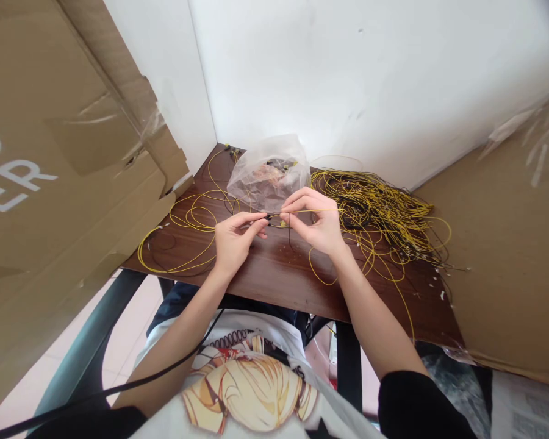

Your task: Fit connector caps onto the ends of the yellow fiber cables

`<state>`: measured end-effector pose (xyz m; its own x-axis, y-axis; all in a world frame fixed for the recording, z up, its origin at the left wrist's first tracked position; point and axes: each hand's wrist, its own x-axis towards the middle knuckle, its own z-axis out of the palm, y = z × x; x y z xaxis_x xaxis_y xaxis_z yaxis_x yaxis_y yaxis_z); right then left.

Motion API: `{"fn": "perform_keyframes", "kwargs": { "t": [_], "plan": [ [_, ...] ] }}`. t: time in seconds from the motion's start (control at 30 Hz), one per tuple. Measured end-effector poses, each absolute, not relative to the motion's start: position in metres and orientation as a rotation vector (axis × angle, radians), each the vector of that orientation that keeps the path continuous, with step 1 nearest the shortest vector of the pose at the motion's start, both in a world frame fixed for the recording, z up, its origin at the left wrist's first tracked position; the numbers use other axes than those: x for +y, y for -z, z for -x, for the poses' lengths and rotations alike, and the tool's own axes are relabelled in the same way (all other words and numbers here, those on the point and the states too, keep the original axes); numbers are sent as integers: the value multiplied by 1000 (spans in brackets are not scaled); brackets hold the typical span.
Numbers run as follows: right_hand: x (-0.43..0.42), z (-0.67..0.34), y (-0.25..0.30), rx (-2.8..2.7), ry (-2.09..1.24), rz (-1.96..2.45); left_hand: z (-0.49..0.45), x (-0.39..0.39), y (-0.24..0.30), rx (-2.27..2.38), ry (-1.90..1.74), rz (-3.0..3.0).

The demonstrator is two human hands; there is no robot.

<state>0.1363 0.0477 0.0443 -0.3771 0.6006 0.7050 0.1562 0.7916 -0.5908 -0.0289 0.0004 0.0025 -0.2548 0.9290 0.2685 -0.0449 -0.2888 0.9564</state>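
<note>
My left hand [238, 239] pinches a small black connector [268, 217] between thumb and forefinger, above the middle of the brown table. Just to its right, my right hand [315, 221] is closed in a pinch on a thin yellow wire [302, 211], which runs toward the connector. Whether the wire's end sits inside the connector is too small to tell. A dark thin wire hangs below the right fingertips. Behind the hands stands a crumpled clear plastic bag [269, 174] holding small black and yellow parts. Loops of yellow wire [194, 210] lie left of my left hand.
A large tangled bundle of yellow and black wires [375, 210] covers the right of the brown table [274, 274]. Cardboard boxes stand on the left [73, 134] and right [507, 244]. A white wall [370, 79] rises behind. Small white scraps lie near the table's right edge.
</note>
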Motion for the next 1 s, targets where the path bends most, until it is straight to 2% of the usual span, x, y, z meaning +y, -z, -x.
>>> {"fn": "perform_keyframes", "kwargs": {
  "t": [0.27,0.57,0.7,1.0],
  "plan": [
    [49,-134,-36,-1976,-832,695,30,0,-1,1204,-1659,-1364],
    [52,-132,-30,-2036,-553,653,28,1,-2,1182,-1687,-1176],
    [48,-126,-29,-1994,-529,682,29,3,-1,1188,-1671,-1119],
    [45,-111,-11,-1677,-983,920,32,5,4,1275,-1708,-1159]
  ]
}}
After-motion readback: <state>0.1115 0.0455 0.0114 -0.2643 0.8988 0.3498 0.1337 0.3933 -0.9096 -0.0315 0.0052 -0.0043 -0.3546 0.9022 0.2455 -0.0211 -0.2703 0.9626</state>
